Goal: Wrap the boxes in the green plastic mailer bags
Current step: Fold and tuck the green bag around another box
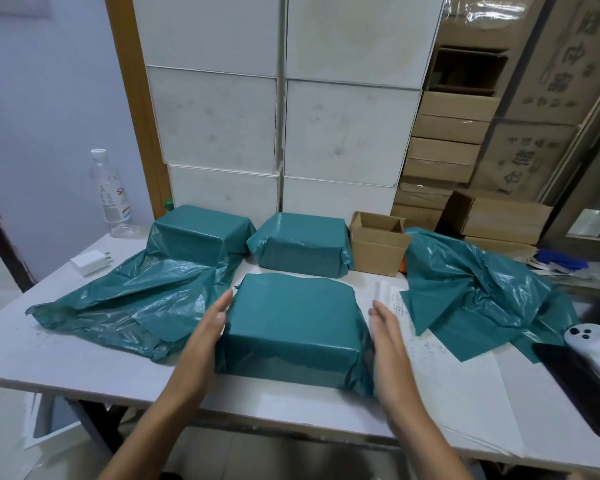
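Near wrapped box (293, 327) sits at the front middle of the surface (84, 358), fully covered in green mailer film. Left hand (210, 327) lies flat against its left side, fingers straight; right hand (387, 336) is flat and just beside the right side (contact there cannot be told). Neither grips anything.

Behind it: a second wrapped box (303, 242), and a third box (201, 230) still trailing a long loose bag tail (129, 299) toward the left edge. Open cardboard box (378, 242) unwrapped at the back. Spare mailer bags (471, 289) heaped to the right.

Risks, as judged:
- Folded ends may spring open once the hands let go; no tape or seal visible.
- Film is slick, so sliding the box could shift the wrap.
- Phone (582, 386) and white device (587, 336) lie at the right edge, near the bags; dragging a bag could carry them off.
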Motion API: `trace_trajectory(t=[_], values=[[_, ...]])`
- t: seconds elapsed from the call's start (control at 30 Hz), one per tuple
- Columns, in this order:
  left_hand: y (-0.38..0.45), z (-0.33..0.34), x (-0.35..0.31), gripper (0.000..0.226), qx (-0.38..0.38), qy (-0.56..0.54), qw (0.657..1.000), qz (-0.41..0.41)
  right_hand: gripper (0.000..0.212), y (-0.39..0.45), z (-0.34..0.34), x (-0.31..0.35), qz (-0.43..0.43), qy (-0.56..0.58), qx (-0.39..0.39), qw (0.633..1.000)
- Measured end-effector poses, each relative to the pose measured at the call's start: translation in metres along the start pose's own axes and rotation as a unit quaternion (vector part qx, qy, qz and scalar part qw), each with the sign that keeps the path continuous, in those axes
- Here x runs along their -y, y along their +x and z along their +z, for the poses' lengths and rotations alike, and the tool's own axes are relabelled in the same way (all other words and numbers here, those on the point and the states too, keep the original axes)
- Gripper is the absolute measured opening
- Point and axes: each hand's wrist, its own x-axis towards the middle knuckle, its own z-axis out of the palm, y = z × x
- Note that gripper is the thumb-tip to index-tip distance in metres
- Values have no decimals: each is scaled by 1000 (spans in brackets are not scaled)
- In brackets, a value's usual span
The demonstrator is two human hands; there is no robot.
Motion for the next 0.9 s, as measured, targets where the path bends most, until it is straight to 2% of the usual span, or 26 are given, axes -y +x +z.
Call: trace_trajectory(t=[0.13,0.43,0.57,0.67,0.73,0.9], values=[[5,11,14,53,1,-38,999,-14,40,-2,28,-13,13,54,29,998],[7,28,-2,43,-25,-120,992,-19,49,2,34,-5,23,95,29,995],[52,28,-35,43,-13,-98,995,-2,65,43,39,25,-4,86,42,995],[98,36,-63,39,-7,-106,994,9,59,89,48,58,-42,73,40,996],[128,47,-82,34,-39,-101,994,-7,60,121,55,79,-55,74,33,995],[193,67,-100,38,-59,-113,991,-37,58,190,67,100,-38,69,15,997]])
